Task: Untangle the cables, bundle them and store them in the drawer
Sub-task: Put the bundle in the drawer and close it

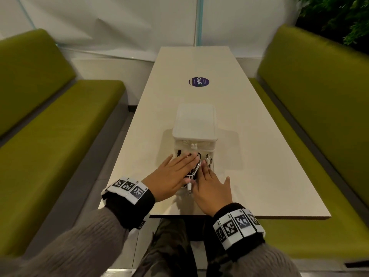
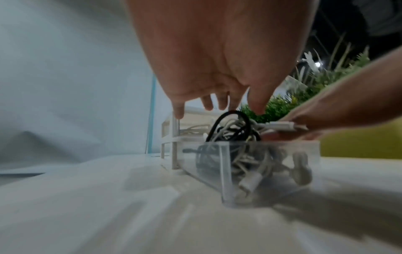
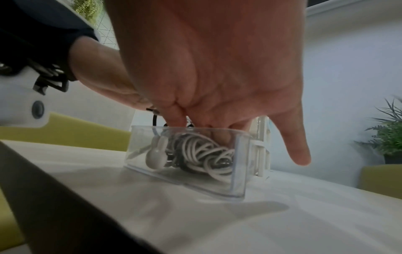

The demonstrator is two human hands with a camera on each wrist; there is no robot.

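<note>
Head view showed both hands flat over the pulled-out clear drawer [image 1: 211, 163] of a small white drawer unit [image 1: 194, 124]. The left hand [image 1: 171, 175] lay with straight fingers across the tangle of black and white cables [image 1: 192, 170], pressing down on it rather than gripping — released, nothing clasped. The right hand [image 1: 211, 188] rested beside it on the right, fingers extended into the drawer and thumb spread out to the right; it also grasped nothing.

From the left wrist, a black cable loop [image 2: 230, 123] still stood above the drawer's rim under the fingertips [image 2: 260, 108], while white cables and their plugs filled the transparent drawer [image 2: 226, 165] below. From the right wrist, the fingers [image 3: 222, 135] reached down inside the clear walls onto a coil of white cable [image 3: 202, 154], and a white bulbous knob [image 3: 155, 154] sat at the drawer's near end.

The unit stood on a long cream table [image 1: 259, 156], near its near end. A round purple sticker [image 1: 198, 81] lay farther along the tabletop — green upholstered benches [image 1: 50, 126] flanked the table on left and right.
</note>
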